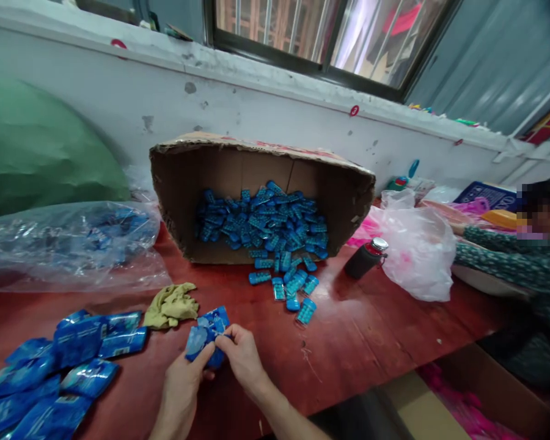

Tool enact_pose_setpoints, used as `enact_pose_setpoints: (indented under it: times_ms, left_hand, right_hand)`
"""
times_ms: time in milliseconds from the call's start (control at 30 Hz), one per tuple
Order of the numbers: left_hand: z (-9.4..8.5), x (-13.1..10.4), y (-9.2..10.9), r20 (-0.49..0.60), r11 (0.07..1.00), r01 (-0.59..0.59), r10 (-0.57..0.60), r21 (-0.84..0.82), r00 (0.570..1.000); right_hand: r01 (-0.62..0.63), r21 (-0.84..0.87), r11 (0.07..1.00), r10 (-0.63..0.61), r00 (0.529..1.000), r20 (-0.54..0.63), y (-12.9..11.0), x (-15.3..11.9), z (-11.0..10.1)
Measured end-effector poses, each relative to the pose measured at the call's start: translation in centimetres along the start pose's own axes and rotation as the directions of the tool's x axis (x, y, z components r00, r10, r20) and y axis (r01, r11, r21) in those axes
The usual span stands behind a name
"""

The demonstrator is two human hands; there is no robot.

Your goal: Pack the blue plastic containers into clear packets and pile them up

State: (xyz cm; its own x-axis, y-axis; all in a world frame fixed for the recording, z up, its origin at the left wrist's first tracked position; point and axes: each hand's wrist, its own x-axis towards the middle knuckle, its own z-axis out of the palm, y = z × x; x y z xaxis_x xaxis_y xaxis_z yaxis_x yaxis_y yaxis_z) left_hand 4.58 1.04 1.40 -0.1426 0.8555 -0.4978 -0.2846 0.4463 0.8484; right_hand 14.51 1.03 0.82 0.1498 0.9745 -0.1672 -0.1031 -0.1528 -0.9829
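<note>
The left hand (187,374) and right hand (244,354) are showing bare, both forearms (286,412) likewise showing bare on the near side.

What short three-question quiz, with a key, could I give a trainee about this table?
1. What do the left hand and right hand hold?
2. True or false: the cardboard box has its opening facing the ceiling.
3. Which stands between the box and the white plastic bag: (a) green sheet, (b) dark bottle, (c) yellowish cloth?

Key: 1. Blue packaging. 2. False; it faces the camera. 3. b.

Head camera faces forward and down; hands (246,357) are near.
</note>
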Motion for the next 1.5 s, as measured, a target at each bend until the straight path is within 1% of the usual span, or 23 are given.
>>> enact_pose_setpoints:
  times_ms: [100, 200, 267, 367, 467, 533, 667, 700, 733, 767, 800, 833, 900, 967, 1067, 1133, 1233, 1333, 1367, 1400, 1433, 1467, 1500]
  left_hand:
    - [0.5, 0.4, -0.7, -0.061, 1.0, -0.022, 0.02, -0.02, 0.998]
    - [1.5, 0.5, -1.1, -0.046, 0.992, 0.033, -0.038, -0.121, 0.998]
    - [1.9, 0.4, -1.0, -0.004, 0.981, 0.087, -0.09, -0.174, 0.996]
    - [1.6, 0.1, -0.6, 0.124, 0.97, 0.166, -0.145, -0.178, 0.982]
    - [0.7, 0.3, -0.6, 0.228, 0.976, 0.196, -0.171, -0.092, 0.959]
    - [0.2, 0.8, -1.2, 0.216, 0.988, 0.152, -0.145, -0.02, 0.966]
    - [0.0, 1.6, -2.3, 0.105, 0.995, 0.046, -0.055, 0.086, 0.993]
    - [0.1, 1.6, -2.4, 0.099, 0.995, 0.058, -0.065, 0.078, 0.993]
    - [0.1, 1.5, -2.4, 0.108, 0.995, 0.084, -0.089, 0.053, 0.99]
    - [0.2, 1.3, -2.2, 0.13, 0.993, 0.12, -0.121, 0.017, 0.984]
    - [0.3, 1.0, -1.9, 0.158, 0.987, 0.159, -0.155, -0.018, 0.975]
    - [0.4, 0.7, -1.5, 0.184, 0.979, 0.197, -0.185, -0.047, 0.965]
    - [0.4, 0.1, -0.7, 0.211, 0.963, 0.253, -0.229, -0.093, 0.95]
    - [0.4, -0.4, 0.0, 0.197, 0.95, 0.286, -0.259, -0.126, 0.946]
    - [0.1, -0.8, 0.4, 0.173, 0.931, 0.321, -0.292, -0.173, 0.941]
    - [-0.3, -0.9, 0.4, 0.166, 0.918, 0.339, -0.309, -0.205, 0.937]
    - [-0.9, -1.2, 0.2, 0.141, 0.893, 0.376, -0.351, -0.247, 0.926]
    - [-1.2, -1.3, 0.1, 0.122, 0.858, 0.413, -0.395, -0.304, 0.911]
    - [-1.2, -1.3, 0.1, 0.12, 0.848, 0.42, -0.403, -0.323, 0.907]
    - [-1.2, -1.3, 0.1, 0.118, 0.841, 0.423, -0.408, -0.338, 0.905]
    - [-1.1, -1.3, 0.1, 0.112, 0.838, 0.422, -0.409, -0.347, 0.905]
    - [-1.0, -1.3, 0.1, 0.106, 0.839, 0.417, -0.407, -0.349, 0.907]
    - [-0.9, -1.3, 0.0, 0.1, 0.845, 0.409, -0.401, -0.345, 0.911]
  right_hand:
    - [0.069, -0.122, 0.99, -0.076, 0.996, -0.056, 0.1, -0.1, 0.0]
    - [0.091, -0.187, 0.978, -0.112, 0.988, -0.106, 0.6, 0.1, 0.1]
    - [0.041, -0.126, 0.991, -0.055, 0.993, -0.104, 0.9, 0.3, 0.0]
    - [-0.08, 0.065, 0.995, 0.079, 0.997, 0.006, 1.1, 0.4, -0.6]
    - [-0.099, 0.157, 0.983, 0.084, 0.991, 0.102, 1.0, 0.6, -1.4]
    - [-0.059, 0.088, 0.994, 0.051, 0.994, 0.095, 1.1, 0.6, -1.8]
    - [0.077, -0.188, 0.979, -0.061, 0.994, 0.088, 1.3, 0.5, -1.8]
    - [0.14, -0.308, 0.941, -0.112, 0.988, 0.107, 1.1, 0.6, -1.8]
    - [0.21, -0.448, 0.869, -0.164, 0.977, 0.14, 0.7, 0.9, -1.9]
    - [0.272, -0.58, 0.768, -0.206, 0.962, 0.179, 0.0, 1.3, -2.1]
    - [0.33, -0.708, 0.624, -0.24, 0.943, 0.228, -0.8, 1.9, -2.4]
    - [0.351, -0.766, 0.538, -0.257, 0.934, 0.248, -1.7, 2.7, -2.8]
    - [0.341, -0.811, 0.476, -0.279, 0.933, 0.228, -3.5, 4.9, -3.9]
    - [0.291, -0.864, 0.411, -0.278, 0.943, 0.185, -4.7, 7.2, -5.1]
    - [0.236, -0.91, 0.34, -0.229, 0.959, 0.163, -4.8, 9.6, -6.1]
    - [0.238, -0.916, 0.321, -0.189, 0.964, 0.184, -4.3, 9.7, -6.0]
    - [0.279, -0.898, 0.341, -0.158, 0.958, 0.237, -3.8, 8.2, -5.5]
    - [0.314, -0.868, 0.386, -0.194, 0.947, 0.256, -4.1, 6.1, -5.4]
    - [0.306, -0.831, 0.465, -0.207, 0.95, 0.234, -4.3, 5.4, -5.5]
    - [0.282, -0.748, 0.601, -0.203, 0.959, 0.198, -4.5, 4.7, -5.6]
    - [0.235, -0.597, 0.767, -0.173, 0.972, 0.16, -4.6, 3.9, -5.7]
    - [0.163, -0.379, 0.911, -0.119, 0.984, 0.135, -4.7, 3.2, -5.8]
    - [0.075, -0.135, 0.988, -0.057, 0.989, 0.133, -4.7, 2.4, -5.8]
